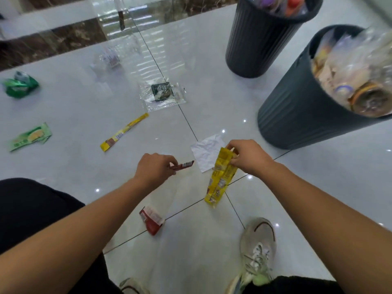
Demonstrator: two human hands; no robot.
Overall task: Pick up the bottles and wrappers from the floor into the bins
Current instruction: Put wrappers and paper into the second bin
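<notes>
My right hand (248, 158) pinches the top of a yellow wrapper (220, 179) that hangs down above the floor. My left hand (154, 168) grips a clear bag with red printed ends (157, 200); one red end pokes out past my fingers, the other hangs lower down. Two dark ribbed bins stand at the right: the near bin (297, 115) is full of wrappers, the far bin (258, 39) holds bottles. On the floor lie a crumpled white paper (206, 151), a yellow stick wrapper (125, 131), a clear wrapper with a dark label (162, 94) and green wrappers (30, 136).
A crumpled green bag (20, 84) and a clear crushed bottle (109, 58) lie farther left. A dark marble step (63, 32) runs along the back. My white shoe (257, 249) and black-trousered knee (31, 209) are in the foreground.
</notes>
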